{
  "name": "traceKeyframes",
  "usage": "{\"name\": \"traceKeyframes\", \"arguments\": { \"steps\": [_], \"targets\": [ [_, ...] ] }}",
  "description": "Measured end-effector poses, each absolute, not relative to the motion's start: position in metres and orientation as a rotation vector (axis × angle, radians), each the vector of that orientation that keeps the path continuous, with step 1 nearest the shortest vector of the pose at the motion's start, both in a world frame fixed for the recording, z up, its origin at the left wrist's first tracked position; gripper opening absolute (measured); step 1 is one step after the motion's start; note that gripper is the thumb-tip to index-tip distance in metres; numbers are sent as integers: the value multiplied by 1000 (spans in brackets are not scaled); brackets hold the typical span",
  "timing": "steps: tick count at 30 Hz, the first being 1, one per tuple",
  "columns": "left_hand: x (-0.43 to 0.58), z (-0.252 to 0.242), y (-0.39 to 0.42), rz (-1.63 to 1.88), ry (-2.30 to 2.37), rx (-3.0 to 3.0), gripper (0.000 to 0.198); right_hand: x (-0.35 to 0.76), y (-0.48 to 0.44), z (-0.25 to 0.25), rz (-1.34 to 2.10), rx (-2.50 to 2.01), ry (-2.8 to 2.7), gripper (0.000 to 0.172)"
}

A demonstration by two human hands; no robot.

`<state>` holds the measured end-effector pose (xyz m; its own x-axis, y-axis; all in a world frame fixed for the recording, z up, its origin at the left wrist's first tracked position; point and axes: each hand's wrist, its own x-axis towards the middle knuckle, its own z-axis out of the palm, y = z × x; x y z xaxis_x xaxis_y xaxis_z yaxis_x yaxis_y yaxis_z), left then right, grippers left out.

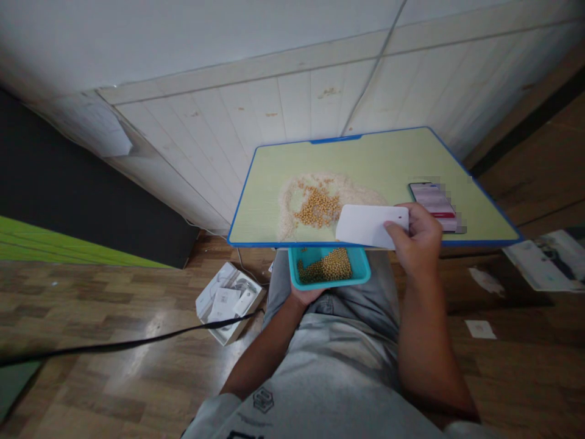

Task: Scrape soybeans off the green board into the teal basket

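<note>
A small turquoise tray (pixel 359 275), partly filled with yellow-brown beans (pixel 336 264), is held by my left hand (pixel 307 295) just below the table's front edge. Most fingers of that hand are hidden under the tray. My right hand (pixel 414 235) pinches a flat white card (pixel 365 224) at its right end, thumb on top. The card lies low over the green table (pixel 365 155), close to its front edge. Left of the card, a loose pile of beans (pixel 319 207) is spread on the tabletop, with pale grains (pixel 286 213) around it.
A phone (pixel 434 204) lies on the right part of the table, which has a blue rim. Behind stands a white panelled wall (pixel 256 116). An open white box (pixel 233 305) with cables is on the floor at left. A black strap (pixel 137 343) crosses the lower left.
</note>
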<state>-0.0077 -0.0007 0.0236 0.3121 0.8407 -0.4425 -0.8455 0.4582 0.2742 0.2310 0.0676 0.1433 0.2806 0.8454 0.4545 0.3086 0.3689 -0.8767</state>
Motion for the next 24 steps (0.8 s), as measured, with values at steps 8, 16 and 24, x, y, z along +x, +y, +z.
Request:
{"name": "traceKeyframes", "arguments": {
  "steps": [8, 16, 24],
  "targets": [
    [-9, 23, -1, 1104, 594, -5, 80, 229, 66, 147, 497, -1180, -1263, 18],
    [-11, 11, 0, 1112, 573, 29, 78, 222, 64, 148, 503, -1168, -1286, 18],
    [-7, 14, 2, 1145, 568, -2, 76, 198, 59, 151, 527, -1109, -1416, 16]
  ]
}}
